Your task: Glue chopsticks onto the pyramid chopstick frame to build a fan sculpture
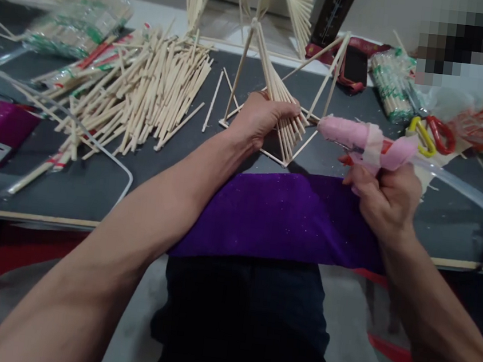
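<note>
The left hand (259,116) has its grip closed around the fanned sticks of a wooden stick frame (288,125) standing on the dark surface (177,177), while the right hand (389,196) grips a pink-wrapped glue gun (358,137), nozzle near the frame.

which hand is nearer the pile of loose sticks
Your left hand, right of the pile, at the stick frame; your right hand is farther right, holding the glue gun.

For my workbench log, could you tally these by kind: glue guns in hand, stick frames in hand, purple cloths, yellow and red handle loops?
Glue gun: 1
Stick frame: 1
Purple cloth: 1
Yellow handle loop: 1
Red handle loop: 1
Total: 5
</note>
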Motion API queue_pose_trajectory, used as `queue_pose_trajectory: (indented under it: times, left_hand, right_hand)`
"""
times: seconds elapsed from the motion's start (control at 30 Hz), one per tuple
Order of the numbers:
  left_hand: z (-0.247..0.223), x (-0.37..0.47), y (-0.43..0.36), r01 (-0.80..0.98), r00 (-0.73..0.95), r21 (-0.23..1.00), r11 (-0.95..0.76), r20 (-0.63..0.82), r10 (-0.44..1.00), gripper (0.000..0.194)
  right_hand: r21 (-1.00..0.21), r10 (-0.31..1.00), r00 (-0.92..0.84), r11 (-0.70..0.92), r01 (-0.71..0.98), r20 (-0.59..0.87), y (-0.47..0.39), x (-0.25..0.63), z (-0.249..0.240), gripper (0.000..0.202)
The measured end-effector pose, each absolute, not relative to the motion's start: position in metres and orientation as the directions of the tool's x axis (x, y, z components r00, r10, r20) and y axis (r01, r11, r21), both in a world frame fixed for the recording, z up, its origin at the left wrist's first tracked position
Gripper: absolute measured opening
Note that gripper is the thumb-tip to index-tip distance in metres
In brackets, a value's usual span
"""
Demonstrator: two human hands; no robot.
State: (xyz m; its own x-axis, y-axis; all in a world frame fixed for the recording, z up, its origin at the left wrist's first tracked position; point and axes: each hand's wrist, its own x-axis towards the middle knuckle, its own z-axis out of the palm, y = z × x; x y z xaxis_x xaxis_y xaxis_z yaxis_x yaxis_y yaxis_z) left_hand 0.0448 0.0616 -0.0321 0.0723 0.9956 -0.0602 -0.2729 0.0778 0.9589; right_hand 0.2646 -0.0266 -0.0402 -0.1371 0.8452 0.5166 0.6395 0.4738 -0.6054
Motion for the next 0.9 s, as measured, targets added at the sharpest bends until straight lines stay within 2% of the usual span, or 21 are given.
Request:
queue_pose_trajectory:
  times: [0.2, 0.3, 0.43, 0.63, 0.9]
  left_hand:
    - [-0.028, 0.050, 0.057, -0.274, 0.019, 0.956, 0.101, -0.099, 0.995, 0.016]
    - [-0.029, 0.053, 0.055, -0.315, -0.014, 0.945, 0.092, -0.102, 0.995, 0.021]
    - [-0.031, 0.056, 0.056, -0.354, -0.048, 0.933, 0.069, -0.091, 0.995, 0.025]
    - [-0.034, 0.055, 0.058, -0.329, -0.052, 0.944, 0.026, -0.046, 0.998, 0.021]
    - [-0.037, 0.055, 0.061, -0.353, -0.042, 0.935, 0.027, -0.045, 0.998, 0.018]
  right_hand:
    - [-0.364, 0.743, -0.263, 0.564, 0.741, 0.615, -0.029, 0.274, -0.052, 0.033]
    - [-0.284, 0.742, -0.284, 0.537, 0.794, 0.607, -0.031, 0.273, -0.053, 0.042]
    - [-0.248, 0.760, -0.300, 0.513, 0.822, 0.577, -0.035, 0.269, -0.048, 0.043]
    - [-0.201, 0.763, -0.358, 0.529, 0.825, 0.538, -0.035, 0.268, -0.044, 0.049]
    - [-0.163, 0.716, -0.348, 0.540, 0.826, 0.605, -0.030, 0.266, -0.053, 0.044]
